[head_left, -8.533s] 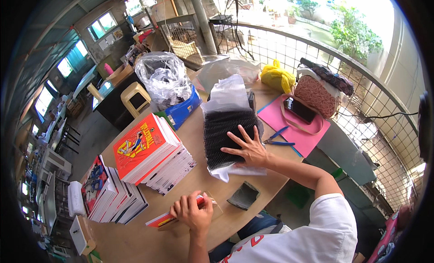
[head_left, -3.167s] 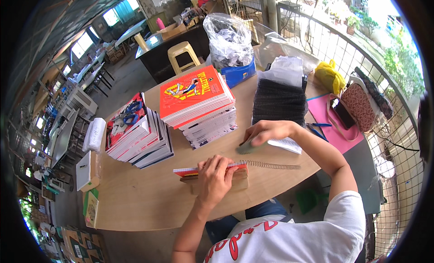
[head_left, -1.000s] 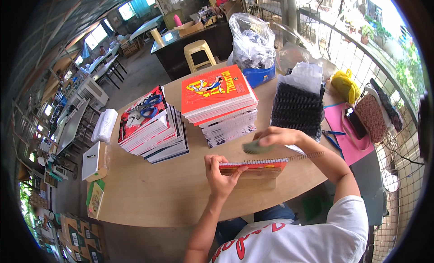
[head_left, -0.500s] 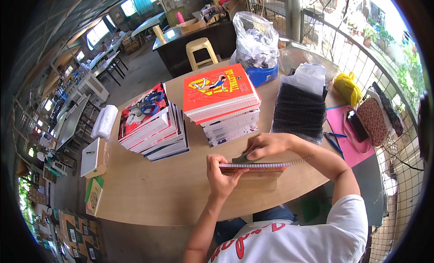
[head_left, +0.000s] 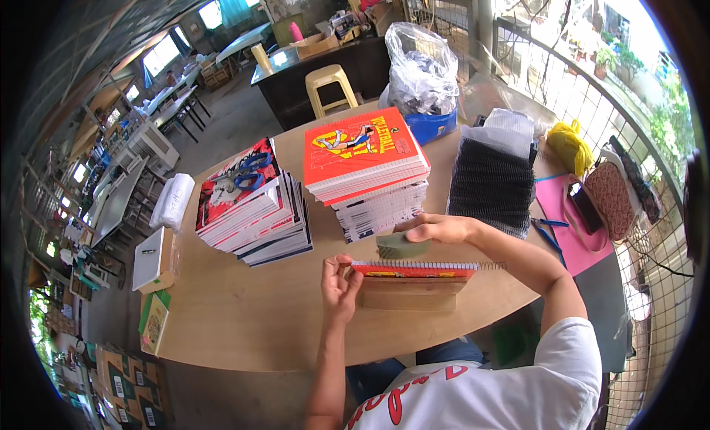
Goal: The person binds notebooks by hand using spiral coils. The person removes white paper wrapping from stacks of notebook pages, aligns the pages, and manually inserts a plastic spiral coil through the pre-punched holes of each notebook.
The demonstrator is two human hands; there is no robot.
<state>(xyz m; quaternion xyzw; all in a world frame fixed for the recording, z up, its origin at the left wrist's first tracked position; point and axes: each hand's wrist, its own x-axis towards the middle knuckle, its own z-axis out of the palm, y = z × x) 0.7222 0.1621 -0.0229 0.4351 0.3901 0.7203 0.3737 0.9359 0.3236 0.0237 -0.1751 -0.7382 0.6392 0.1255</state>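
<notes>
A red-covered notebook stands on edge in a wooden holder, its spine facing up. A thin metal coil runs along the spine and sticks out past the right end. My left hand pinches the notebook's left corner between thumb and fingers. Above and behind the spine, my right hand grips a flat grey-green pad, apart from the coil. What the pad is made of I cannot tell.
Behind stand a stack of red notebooks and another stack topped by blue-handled scissors. To the right are black coils, blue pliers, a pink sheet, a phone and yellow cord.
My right hand has lifted the pad off the spine and moved it slightly away. My left hand has shifted left to the notebook's end, and the coil shows more fully along the spine.
</notes>
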